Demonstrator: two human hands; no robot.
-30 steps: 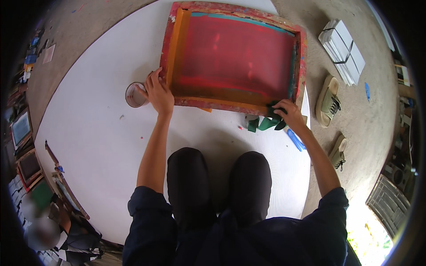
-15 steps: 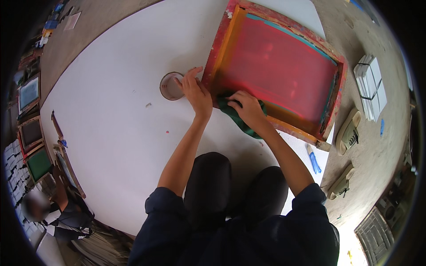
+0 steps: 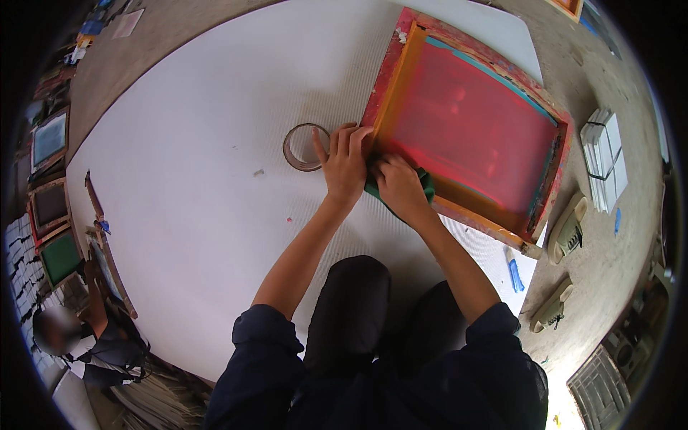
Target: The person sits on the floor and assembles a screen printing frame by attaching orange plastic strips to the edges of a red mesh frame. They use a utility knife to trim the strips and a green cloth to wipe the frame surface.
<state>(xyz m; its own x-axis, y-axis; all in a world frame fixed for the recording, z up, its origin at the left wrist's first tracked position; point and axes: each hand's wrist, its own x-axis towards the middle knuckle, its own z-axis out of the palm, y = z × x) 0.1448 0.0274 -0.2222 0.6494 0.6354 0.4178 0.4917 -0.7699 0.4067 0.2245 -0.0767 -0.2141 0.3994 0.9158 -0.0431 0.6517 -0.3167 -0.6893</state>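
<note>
Around the red screen (image 3: 469,122), brown ring (image 3: 289,150), blue-handled tool (image 3: 515,275), shoes (image 3: 567,233), tied white bundle (image 3: 603,159)

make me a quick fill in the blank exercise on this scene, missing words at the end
1. The right hand holds a ____ cloth.
2. On the white surface, a ring-shaped object lies to the ____ of the frame in the picture.
3. The panel inside the frame is mostly ____.
4. The number of shoes on the floor at the right is ____.

Missing words: green; left; red; two.
</note>
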